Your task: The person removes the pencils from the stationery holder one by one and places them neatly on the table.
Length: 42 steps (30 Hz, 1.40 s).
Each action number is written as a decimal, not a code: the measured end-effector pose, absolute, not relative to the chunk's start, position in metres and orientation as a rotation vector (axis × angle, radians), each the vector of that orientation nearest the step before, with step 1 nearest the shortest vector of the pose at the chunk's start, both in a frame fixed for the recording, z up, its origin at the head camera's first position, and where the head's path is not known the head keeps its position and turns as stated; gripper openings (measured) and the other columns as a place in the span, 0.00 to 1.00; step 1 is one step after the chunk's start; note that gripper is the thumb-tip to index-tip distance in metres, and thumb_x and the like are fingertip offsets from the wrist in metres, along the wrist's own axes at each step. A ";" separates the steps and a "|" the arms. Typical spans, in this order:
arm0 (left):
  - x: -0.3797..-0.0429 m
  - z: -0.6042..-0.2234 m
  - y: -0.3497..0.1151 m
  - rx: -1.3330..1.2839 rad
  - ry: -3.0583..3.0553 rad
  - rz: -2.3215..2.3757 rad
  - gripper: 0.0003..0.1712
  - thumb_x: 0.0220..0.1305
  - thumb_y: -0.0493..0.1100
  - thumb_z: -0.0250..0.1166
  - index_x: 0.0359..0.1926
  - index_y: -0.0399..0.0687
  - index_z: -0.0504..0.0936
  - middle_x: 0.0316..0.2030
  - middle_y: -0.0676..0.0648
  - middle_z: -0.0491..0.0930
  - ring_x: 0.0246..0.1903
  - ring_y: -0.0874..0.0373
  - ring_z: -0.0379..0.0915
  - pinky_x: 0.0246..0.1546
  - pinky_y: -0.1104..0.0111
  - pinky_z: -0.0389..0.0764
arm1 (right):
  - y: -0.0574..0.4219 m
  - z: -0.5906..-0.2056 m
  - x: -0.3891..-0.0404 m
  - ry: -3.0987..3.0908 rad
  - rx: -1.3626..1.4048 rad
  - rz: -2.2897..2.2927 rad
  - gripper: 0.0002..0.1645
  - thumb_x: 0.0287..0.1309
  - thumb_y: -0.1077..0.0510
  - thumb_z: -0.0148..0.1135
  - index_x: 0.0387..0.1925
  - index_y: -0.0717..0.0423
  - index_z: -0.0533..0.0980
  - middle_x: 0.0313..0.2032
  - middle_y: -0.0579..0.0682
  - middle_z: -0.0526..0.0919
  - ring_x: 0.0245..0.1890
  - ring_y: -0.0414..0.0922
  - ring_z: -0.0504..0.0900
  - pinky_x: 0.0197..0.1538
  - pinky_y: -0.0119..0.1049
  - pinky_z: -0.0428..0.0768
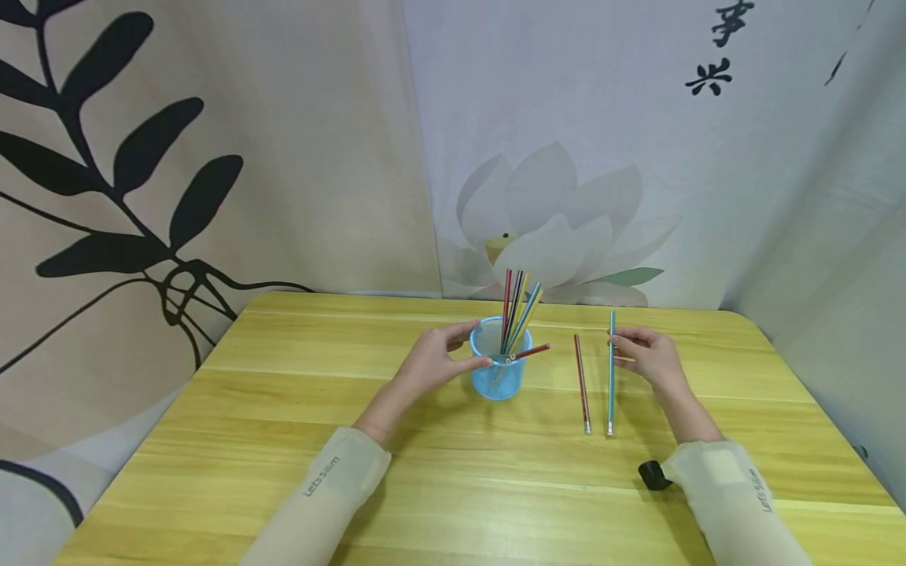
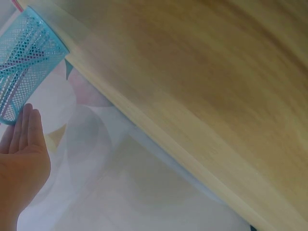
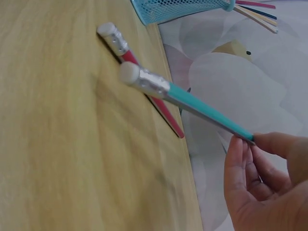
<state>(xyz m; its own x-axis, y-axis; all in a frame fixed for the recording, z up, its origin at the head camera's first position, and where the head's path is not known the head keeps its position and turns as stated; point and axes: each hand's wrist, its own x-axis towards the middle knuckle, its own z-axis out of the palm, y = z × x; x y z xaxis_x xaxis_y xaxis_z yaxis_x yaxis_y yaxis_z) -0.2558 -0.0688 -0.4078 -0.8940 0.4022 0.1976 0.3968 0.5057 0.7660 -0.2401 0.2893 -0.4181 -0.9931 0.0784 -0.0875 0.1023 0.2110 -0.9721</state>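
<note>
A light-blue mesh pencil cup (image 1: 498, 384) stands upright on the table with several pencils (image 1: 520, 306) in it. One red pencil (image 1: 532, 351) leans far out over its right rim. My left hand (image 1: 433, 355) holds the cup from the left, thumb at the near rim and fingers on the far side. In the left wrist view those fingers (image 2: 30, 129) lie fairly straight against the mesh. Between thumb and fingertips, my right hand (image 1: 647, 358) pinches a teal pencil (image 3: 207, 109) near its eraserless end, with the white eraser toward me. A red pencil (image 1: 582, 385) lies on the table left of it.
The wooden table (image 1: 481, 503) ends at a patterned cloth backdrop (image 1: 340, 157) just behind the cup. A small black object (image 1: 654, 475) sits by the right sleeve cuff. Another cloth (image 1: 835, 259) hangs along the right edge.
</note>
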 end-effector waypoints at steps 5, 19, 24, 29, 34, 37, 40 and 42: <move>-0.256 -0.407 -0.068 0.711 2.716 1.391 0.42 0.54 0.52 0.76 0.68 0.47 0.73 0.62 0.44 0.79 0.61 0.51 0.78 0.63 0.63 0.80 | 0.286 -0.420 -0.244 2.424 0.184 -1.909 0.31 0.71 0.56 0.58 0.65 0.74 0.65 0.33 0.31 0.80 0.35 0.29 0.81 0.45 0.26 0.88; -0.255 -0.407 -0.066 0.704 2.714 1.380 0.42 0.54 0.53 0.76 0.68 0.48 0.73 0.62 0.44 0.79 0.61 0.51 0.78 0.64 0.63 0.80 | 0.285 -0.428 -0.254 2.368 0.308 -1.829 0.29 0.70 0.59 0.58 0.65 0.73 0.66 0.33 0.35 0.81 0.31 0.30 0.82 0.43 0.25 0.88; -0.254 -0.407 -0.066 0.726 2.730 1.362 0.42 0.55 0.54 0.75 0.69 0.47 0.72 0.63 0.43 0.78 0.61 0.50 0.78 0.63 0.62 0.80 | 0.284 -0.431 -0.257 2.329 0.368 -1.840 0.29 0.69 0.61 0.58 0.65 0.73 0.66 0.32 0.37 0.81 0.30 0.32 0.82 0.40 0.24 0.87; -0.255 -0.408 -0.066 0.717 2.722 1.371 0.42 0.55 0.53 0.76 0.68 0.47 0.73 0.62 0.43 0.79 0.61 0.50 0.78 0.63 0.62 0.80 | 0.282 -0.434 -0.257 2.356 0.364 -1.821 0.28 0.69 0.63 0.57 0.64 0.76 0.66 0.30 0.38 0.81 0.28 0.31 0.83 0.37 0.24 0.88; -0.255 -0.407 -0.067 0.709 2.717 1.379 0.42 0.54 0.53 0.76 0.68 0.48 0.73 0.62 0.44 0.79 0.61 0.51 0.78 0.64 0.63 0.80 | 0.281 -0.437 -0.259 2.399 0.364 -1.762 0.27 0.69 0.63 0.57 0.63 0.77 0.67 0.34 0.43 0.83 0.27 0.31 0.83 0.37 0.25 0.88; -0.254 -0.406 -0.068 0.702 2.718 1.377 0.42 0.54 0.53 0.76 0.68 0.48 0.73 0.62 0.45 0.79 0.61 0.51 0.78 0.64 0.63 0.80 | 0.280 -0.438 -0.260 2.435 0.358 -1.701 0.27 0.70 0.62 0.57 0.63 0.77 0.68 0.41 0.52 0.84 0.28 0.31 0.83 0.37 0.26 0.88; -0.254 -0.406 -0.069 0.698 2.717 1.375 0.42 0.54 0.52 0.76 0.68 0.48 0.73 0.62 0.45 0.79 0.61 0.51 0.78 0.64 0.63 0.79 | 0.280 -0.438 -0.261 2.462 0.355 -1.668 0.26 0.70 0.62 0.57 0.62 0.76 0.69 0.46 0.58 0.84 0.29 0.31 0.83 0.38 0.26 0.88; -0.254 -0.406 -0.069 0.703 2.713 1.380 0.42 0.54 0.52 0.76 0.68 0.48 0.73 0.62 0.44 0.79 0.61 0.51 0.78 0.64 0.63 0.79 | 0.279 -0.439 -0.261 2.473 0.358 -1.661 0.25 0.70 0.62 0.57 0.61 0.76 0.71 0.45 0.59 0.84 0.29 0.32 0.83 0.38 0.25 0.88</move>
